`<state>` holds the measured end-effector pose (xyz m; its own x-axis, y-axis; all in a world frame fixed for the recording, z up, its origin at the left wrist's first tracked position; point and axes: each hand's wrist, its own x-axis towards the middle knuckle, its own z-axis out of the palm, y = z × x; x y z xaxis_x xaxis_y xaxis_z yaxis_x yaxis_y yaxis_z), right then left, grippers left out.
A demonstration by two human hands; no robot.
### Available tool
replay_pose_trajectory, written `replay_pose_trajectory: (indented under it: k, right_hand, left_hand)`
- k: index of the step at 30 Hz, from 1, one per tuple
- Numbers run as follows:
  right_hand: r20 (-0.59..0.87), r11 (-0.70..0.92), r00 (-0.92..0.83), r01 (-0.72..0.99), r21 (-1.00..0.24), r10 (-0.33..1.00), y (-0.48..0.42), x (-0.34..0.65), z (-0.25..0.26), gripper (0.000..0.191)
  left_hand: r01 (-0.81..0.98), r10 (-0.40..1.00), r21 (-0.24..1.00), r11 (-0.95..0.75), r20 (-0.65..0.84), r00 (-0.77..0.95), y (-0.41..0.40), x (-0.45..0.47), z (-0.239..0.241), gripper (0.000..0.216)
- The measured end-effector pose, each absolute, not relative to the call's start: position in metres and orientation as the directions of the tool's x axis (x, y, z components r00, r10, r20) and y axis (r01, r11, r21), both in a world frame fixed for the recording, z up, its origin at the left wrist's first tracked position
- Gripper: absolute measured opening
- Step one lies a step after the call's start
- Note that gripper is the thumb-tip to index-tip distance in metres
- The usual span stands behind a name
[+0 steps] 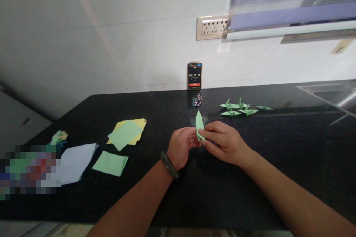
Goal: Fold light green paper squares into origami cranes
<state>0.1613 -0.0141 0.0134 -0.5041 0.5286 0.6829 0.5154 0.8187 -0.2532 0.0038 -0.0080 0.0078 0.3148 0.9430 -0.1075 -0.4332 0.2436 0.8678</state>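
Both hands meet over the middle of a black stone counter (pixel 278 148). My left hand (pixel 182 147), with a dark band on the wrist, and my right hand (pixel 225 141) pinch a folded green paper piece (pixel 199 125) between their fingertips. The piece stands upright with its point up. Several finished green paper cranes (pixel 236 108) lie on the counter behind my right hand.
A phone (pixel 194 76) showing a timer leans against the wall, a small beaded item (pixel 198 99) before it. Left of my hands lie green and yellow paper sheets (pixel 127 134), one green sheet (pixel 110 163), white sheets (pixel 75 162) and a crumpled paper (pixel 59 137). A sink edge (pixel 328 94) is far right.
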Motion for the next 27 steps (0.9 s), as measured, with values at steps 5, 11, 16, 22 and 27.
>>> replay_pose_trajectory:
  k: [5,11,16,22,27]
  right_hand:
    - [0.646,0.823,-0.522,0.455,-0.340,0.556,-0.018,0.160,0.018,0.022]
    - [0.485,0.466,-0.065,0.415,-0.782,0.872,-0.017,0.149,0.012,0.020]
    - [0.279,0.299,-0.111,0.269,-0.916,0.954,-0.014,0.146,0.009,0.024]
    - [0.271,0.288,-0.097,0.352,-0.891,0.958,-0.016,0.147,0.008,0.025]
    - [0.250,0.268,-0.096,0.331,-0.905,0.963,-0.017,0.145,0.006,0.023]
  left_hand:
    - [-0.336,0.958,0.927,0.167,-0.072,0.277,-0.007,0.002,0.005,0.028]
    - [-0.250,0.975,0.964,0.086,-0.030,0.219,-0.007,0.003,0.002,0.027]
    - [-0.032,0.986,0.999,-0.040,0.045,0.163,-0.009,0.003,0.003,0.028]
    - [0.132,0.979,0.979,-0.155,0.134,0.153,-0.012,0.003,0.006,0.026]
    - [0.158,0.961,0.960,-0.230,0.198,0.194,-0.011,0.004,0.005,0.026]
